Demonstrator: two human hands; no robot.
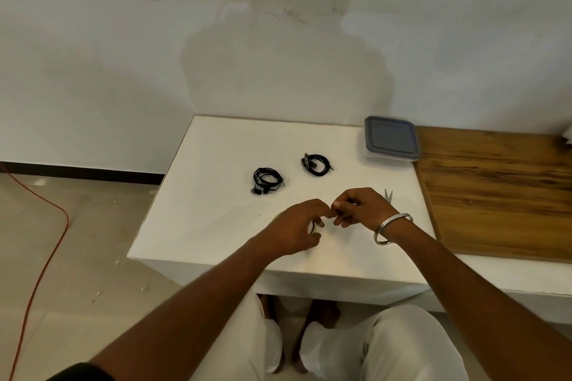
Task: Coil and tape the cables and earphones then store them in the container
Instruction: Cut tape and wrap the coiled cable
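Two black coiled earphone bundles lie on the white table [216,226]: one [266,180] at mid-left with its earbuds loose, another [316,164] further back to the right. My left hand [294,229] and my right hand [360,209] meet at the table's front centre, fingertips curled together and pinching something small between them; what it is stays mostly hidden, though a thin ring-like object shows under the left fingers. A clear container with a grey lid [390,141], closed, stands at the back right corner.
Scissor blades [388,195] poke out behind my right hand. A wooden board [495,192] adjoins the table on the right. An orange cord [46,241] runs over the floor at left. A wall rises just behind the table.
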